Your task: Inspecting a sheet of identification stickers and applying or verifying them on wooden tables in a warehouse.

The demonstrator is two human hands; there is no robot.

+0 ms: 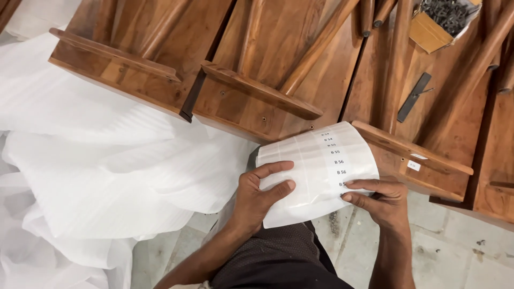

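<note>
The person holds a white sheet of labels [316, 171] with both hands, low in the middle of the view, just in front of the wooden furniture pieces [251, 80] that lie side by side on the floor [439, 251]. The left hand [262, 195] grips the sheet's left edge, thumb on top and fingers spread over its face. The right hand [377, 198] pinches the lower right corner, fingertips pressed at one of the small printed labels. The sheet bows upward and touches the front edge of the nearest wooden piece. To the left, white foam wrapping [91, 160] lies bunched over the floor. At the top right, an open cardboard box of dark screws [444, 18] rests on the wood, with a flat black bar [413, 97] near it.
</note>
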